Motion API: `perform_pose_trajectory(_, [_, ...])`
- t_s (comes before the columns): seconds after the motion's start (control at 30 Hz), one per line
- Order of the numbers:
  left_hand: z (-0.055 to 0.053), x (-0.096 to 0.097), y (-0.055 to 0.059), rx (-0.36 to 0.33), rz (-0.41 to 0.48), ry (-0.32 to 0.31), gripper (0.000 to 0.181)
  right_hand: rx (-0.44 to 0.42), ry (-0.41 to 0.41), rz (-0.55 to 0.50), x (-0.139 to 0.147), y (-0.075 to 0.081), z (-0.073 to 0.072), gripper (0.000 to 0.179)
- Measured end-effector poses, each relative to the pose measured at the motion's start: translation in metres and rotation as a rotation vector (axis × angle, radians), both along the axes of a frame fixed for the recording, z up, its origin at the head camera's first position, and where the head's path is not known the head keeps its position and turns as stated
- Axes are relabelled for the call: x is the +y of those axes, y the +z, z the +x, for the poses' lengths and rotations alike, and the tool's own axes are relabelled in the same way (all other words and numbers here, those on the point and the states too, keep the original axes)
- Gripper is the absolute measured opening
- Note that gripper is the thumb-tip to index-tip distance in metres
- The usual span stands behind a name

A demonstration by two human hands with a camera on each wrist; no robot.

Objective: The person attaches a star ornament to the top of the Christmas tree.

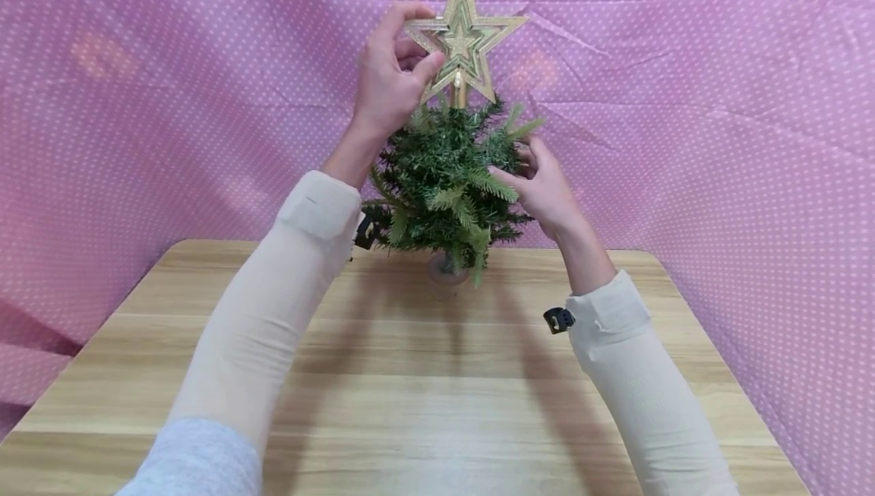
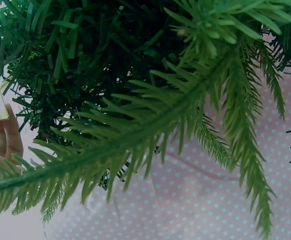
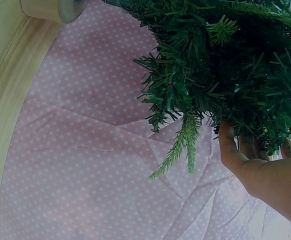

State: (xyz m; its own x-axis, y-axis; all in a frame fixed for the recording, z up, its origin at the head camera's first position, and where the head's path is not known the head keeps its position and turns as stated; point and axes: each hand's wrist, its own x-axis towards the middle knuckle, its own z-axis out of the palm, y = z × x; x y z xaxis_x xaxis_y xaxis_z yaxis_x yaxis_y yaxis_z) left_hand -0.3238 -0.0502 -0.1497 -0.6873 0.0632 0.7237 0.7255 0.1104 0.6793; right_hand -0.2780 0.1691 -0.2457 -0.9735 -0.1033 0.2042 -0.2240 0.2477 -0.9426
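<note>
A small artificial Christmas tree (image 1: pixel 451 177) stands at the far end of the table, dark green with lighter sprigs. On its top sits a glittery gold star (image 1: pixel 460 40) with a short gold socket. My left hand (image 1: pixel 393 74) pinches the star's left side between thumb and fingers. In the left wrist view a green sprig (image 2: pixel 135 135) fills the middle, and a bit of gold shows beside the fingers at the left edge. Lower down, my right hand (image 1: pixel 543 184) holds the tree's right side, its fingertips partly hidden among the branches (image 3: pixel 235 75).
The tree's round base (image 1: pixel 447 270) rests on the wood-grain table (image 1: pixel 437 405) near the back edge. A pink cloth (image 1: pixel 718 101) with white dots hangs behind and along both sides. Dark clips (image 1: pixel 559 320) sit at the cuffs.
</note>
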Motion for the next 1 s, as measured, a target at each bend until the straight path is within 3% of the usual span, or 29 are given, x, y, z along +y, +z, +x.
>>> perform_pose_trajectory(0.23, [0.0007,-0.0015,-0.0004,0.021,-0.039,0.021,0.043,-0.007,-0.004,0.013,-0.0017,-0.0004,0.0015,0.082])
perform_pose_trajectory(0.47, [0.0013,-0.0027,-0.0015,0.012,-0.016,0.022,0.041,-0.014,-0.001,0.014,-0.0015,-0.0003,0.0022,0.083])
perform_pose_trajectory(0.7, [0.0039,-0.0005,0.0004,0.019,-0.078,0.050,0.042,0.012,-0.014,0.021,-0.0015,0.0007,0.0018,0.077])
perform_pose_trajectory(1.0, [0.0029,-0.0005,0.0002,-0.004,-0.060,0.013,0.042,0.014,-0.020,0.014,-0.0025,0.0022,0.0015,0.073])
